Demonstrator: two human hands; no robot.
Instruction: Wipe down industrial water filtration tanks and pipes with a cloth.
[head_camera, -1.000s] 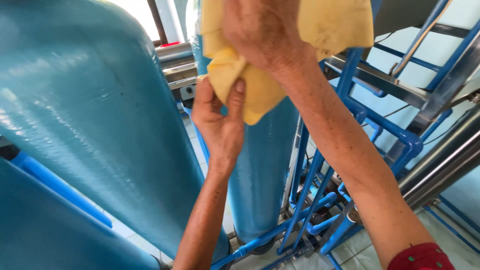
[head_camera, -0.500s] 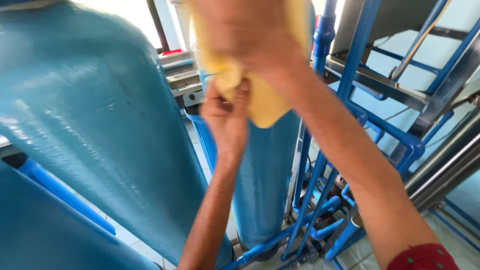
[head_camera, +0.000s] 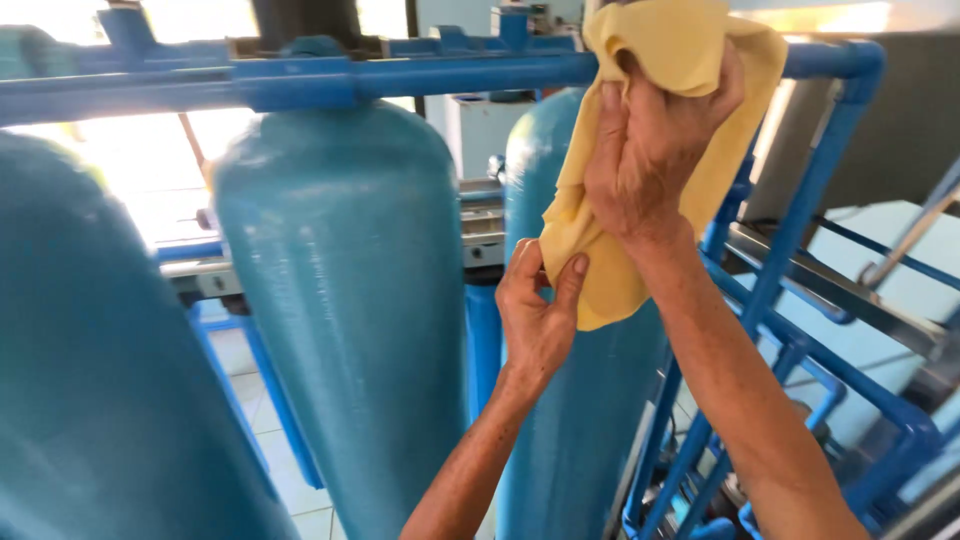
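Standing in a row, three teal filter tanks fill the view beneath a blue overhead pipe. Right hand clenches the yellow cloth against that pipe; left hand pinches its hanging corner. Wiping appears midway.

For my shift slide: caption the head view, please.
Right hand presses a yellow cloth on a blue pipe; left hand pinches its hanging corner.
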